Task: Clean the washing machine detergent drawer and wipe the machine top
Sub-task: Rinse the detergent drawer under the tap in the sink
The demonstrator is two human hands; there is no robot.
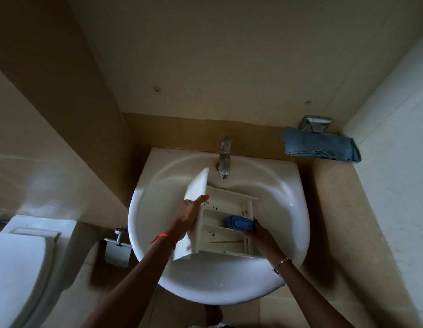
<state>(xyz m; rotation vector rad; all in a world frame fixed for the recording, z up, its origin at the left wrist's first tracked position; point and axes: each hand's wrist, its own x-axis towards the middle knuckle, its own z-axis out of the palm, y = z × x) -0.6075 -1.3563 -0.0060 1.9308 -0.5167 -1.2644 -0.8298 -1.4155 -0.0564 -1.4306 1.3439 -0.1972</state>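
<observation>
A white detergent drawer (220,230) with brown stains in its compartments hangs over the white sink (284,200), its front panel turned up and to the left. My left hand (188,216) grips its left side near the front panel, thumb on the top edge. My right hand (260,235) holds the drawer's right end, fingers curled at the blue insert (240,223) that sits in the right compartment. The tap (224,159) stands just beyond the drawer; no water shows.
A folded blue cloth (321,147) lies on the beige counter at the back right, below a chrome holder (315,124). A toilet (18,263) stands at the left, with a paper holder (117,247) on the wall beside the sink.
</observation>
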